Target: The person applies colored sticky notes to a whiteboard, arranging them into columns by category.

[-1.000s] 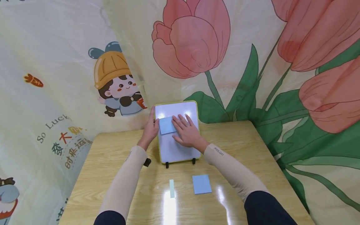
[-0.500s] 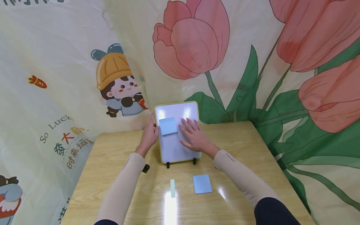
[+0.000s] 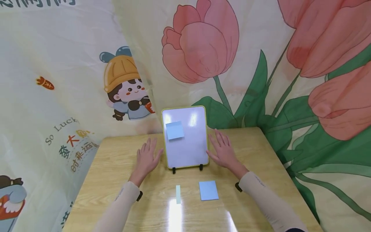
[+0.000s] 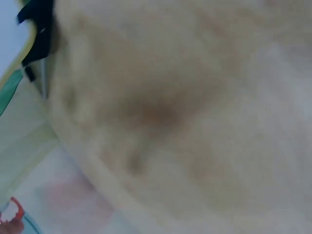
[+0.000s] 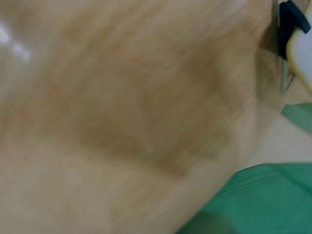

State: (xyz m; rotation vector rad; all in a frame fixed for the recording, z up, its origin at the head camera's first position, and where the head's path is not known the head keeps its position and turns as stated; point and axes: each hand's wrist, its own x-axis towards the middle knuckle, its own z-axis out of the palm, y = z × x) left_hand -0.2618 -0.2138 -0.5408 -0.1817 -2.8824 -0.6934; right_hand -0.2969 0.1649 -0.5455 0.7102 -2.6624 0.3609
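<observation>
from the head view, a white board with rounded corners and a yellow rim (image 3: 192, 148) stands on two black feet (image 3: 174, 170) near the middle of the back edge of the light brown wood table (image 3: 261, 154). one sky blue paper square (image 3: 175, 130) is up on the board, high on its left side, a bit tilted, so i think that part is done. a second blue paper square (image 3: 208, 190) and a thin pale green paper strip (image 3: 178, 194) lie flat on the table, farther from the back edge than the board. they are not on the board.

both hands are let go, with fingers out straight and holding nothing. the left hand (image 3: 147, 157) is just beside the board's left side. the right hand (image 3: 223, 153) is by its right side; i cannot tell if its thumb touches the rim. a cloth with big pink tulips (image 3: 203, 51) hangs behind the back edge. bright shine on the table meets the strip's low end.

the left wrist view is blurry: the board's corner, a foot and the table, no fingers i can make out.

the right wrist view shows a board corner, a foot, table and green leaf cloth.
</observation>
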